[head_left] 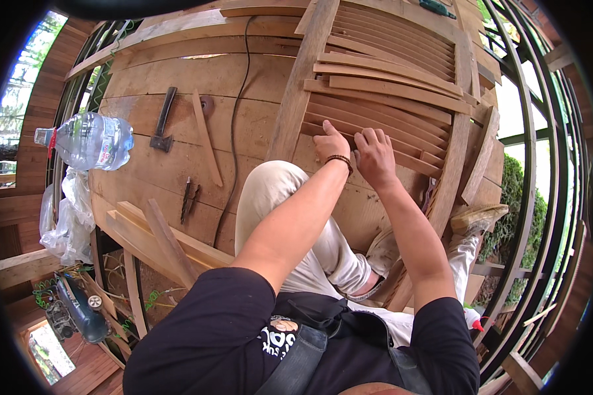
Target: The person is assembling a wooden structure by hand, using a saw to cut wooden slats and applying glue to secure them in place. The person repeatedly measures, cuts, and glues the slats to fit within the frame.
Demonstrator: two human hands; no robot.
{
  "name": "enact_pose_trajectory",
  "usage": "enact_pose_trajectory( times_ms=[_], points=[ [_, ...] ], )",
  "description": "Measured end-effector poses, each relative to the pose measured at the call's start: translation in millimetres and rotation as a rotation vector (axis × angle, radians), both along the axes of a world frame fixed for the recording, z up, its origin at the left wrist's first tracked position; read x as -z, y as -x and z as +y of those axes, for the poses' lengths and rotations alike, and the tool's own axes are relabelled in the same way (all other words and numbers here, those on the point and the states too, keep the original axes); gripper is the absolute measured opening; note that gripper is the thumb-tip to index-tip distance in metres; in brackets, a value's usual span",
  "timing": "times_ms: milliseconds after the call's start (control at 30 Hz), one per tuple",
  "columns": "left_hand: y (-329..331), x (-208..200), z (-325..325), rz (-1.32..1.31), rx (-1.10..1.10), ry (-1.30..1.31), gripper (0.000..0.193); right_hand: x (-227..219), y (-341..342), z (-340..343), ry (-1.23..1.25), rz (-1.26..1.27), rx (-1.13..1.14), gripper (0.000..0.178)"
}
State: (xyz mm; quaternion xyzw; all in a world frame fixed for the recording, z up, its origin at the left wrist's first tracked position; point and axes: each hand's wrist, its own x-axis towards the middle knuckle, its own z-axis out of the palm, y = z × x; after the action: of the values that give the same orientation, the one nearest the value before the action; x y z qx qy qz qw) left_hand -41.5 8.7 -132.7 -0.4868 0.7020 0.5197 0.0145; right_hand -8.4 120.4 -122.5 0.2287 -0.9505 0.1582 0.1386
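Note:
A slatted wooden frame, like a louvred shutter, lies before me, with its left upright [296, 99] and right upright [456, 148] joined by several thin slats. At the near end of the slats, my left hand [331, 143], with a beaded bracelet on the wrist, closes on the nearest wooden slat [412, 162] by its left end. Close beside it, my right hand [375, 157] curls its fingers over the same slat. The fingertips of both hands are partly hidden. Loose slats [389, 74] lie crosswise over the frame farther up.
Left on the plank platform [132, 171] lie a hammer [163, 122], a thin wood strip [207, 141], pliers-like tools [190, 199] and a black cord [233, 125]. A large water bottle [95, 141] lies at the left edge. Boards [161, 230] rest near my knee; metal railing [530, 131] runs right.

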Motion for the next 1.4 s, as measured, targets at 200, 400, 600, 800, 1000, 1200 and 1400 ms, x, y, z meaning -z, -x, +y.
enact_pose_trajectory(
  times_ms=[200,400,600,800,1000,1200,1400],
  points=[
    [-3,-4,2,0.015,-0.025,-0.036,0.075,-6,-2,-2,-0.007,0.004,0.014,0.034],
    [1,23,11,0.121,-0.064,-0.045,0.073,-9,-10,-2,-0.018,0.040,0.076,0.034],
    [-35,21,63,0.290,0.028,-0.787,0.054,5,-61,75,-0.109,0.046,0.437,0.055],
    [-34,7,67,0.306,0.092,-0.815,0.040,8,-48,68,0.015,0.148,0.427,0.041],
    [-38,-4,69,0.280,0.113,-0.800,0.038,-1,-49,71,-0.029,0.122,0.388,0.035],
    [-40,-8,71,0.310,0.144,-0.781,0.039,-5,-50,76,-0.032,0.106,0.390,0.038],
    [-31,9,69,0.265,0.102,-0.748,0.036,-16,-47,71,-0.028,0.039,0.358,0.040]
  ],
)
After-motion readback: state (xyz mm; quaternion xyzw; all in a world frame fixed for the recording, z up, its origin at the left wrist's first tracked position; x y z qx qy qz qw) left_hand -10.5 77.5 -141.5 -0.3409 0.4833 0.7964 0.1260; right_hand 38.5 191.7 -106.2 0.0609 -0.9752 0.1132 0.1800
